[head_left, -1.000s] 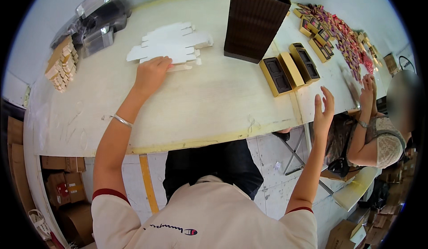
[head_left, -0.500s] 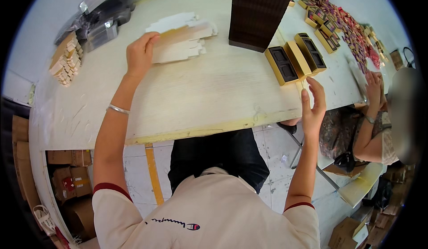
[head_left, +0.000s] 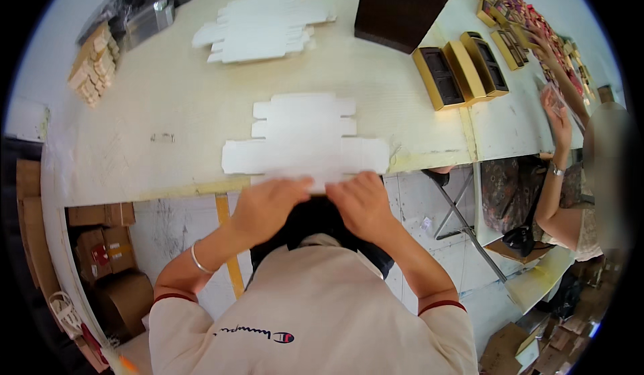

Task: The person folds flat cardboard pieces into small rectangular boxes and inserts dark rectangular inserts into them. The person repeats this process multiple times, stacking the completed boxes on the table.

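A flat white die-cut box blank lies in front of me, its near edge at the table's front edge. My left hand and my right hand grip that near edge close together, fingers closed and slightly blurred. Just what the fingertips do under the edge is hidden. Farther back lies a stack of more white box blanks, apart from both hands. To the right stand gold boxes with dark compartment inserts.
A tall dark brown box stands behind the gold boxes. At the left are a stack of folded card pieces and clear plastic packs. At the right, a co-worker's hand works near a pile of small colourful pieces.
A blank has come off the far stack to the near table edge. My left hand moved back toward me; my right hand moved left from beside the gold boxes to join it.
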Available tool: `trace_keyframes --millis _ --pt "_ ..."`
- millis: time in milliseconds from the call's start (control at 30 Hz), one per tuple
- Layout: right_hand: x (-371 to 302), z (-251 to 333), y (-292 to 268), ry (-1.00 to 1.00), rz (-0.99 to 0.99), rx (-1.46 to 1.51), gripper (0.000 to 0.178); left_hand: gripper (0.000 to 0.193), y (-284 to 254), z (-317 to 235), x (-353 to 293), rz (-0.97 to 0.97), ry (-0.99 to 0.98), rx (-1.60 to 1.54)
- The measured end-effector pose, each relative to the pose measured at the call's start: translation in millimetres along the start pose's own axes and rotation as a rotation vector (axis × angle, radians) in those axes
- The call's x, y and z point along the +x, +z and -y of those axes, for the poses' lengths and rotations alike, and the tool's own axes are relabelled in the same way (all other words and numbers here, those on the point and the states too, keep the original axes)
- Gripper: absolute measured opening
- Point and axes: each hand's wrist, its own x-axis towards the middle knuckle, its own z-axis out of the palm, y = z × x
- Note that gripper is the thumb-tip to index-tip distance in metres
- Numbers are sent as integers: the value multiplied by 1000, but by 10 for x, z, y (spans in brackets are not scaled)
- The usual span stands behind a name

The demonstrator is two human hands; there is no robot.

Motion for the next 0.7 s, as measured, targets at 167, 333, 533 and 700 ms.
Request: trace_keyframes --millis 167,333,533,700 --pt "244 -68 108 126 -44 -104 24 16 92 8 296 -112 -109 245" --pt "192 -69 66 -21 26 -125 24 21 -8 89 64 0 12 289" --pt "413 -38 94 127 205 -27 10 14 -95 221 72 47 -126 142" --pt "654 -48 55 338 300 99 11 14 -126 148 342 20 -103 389"
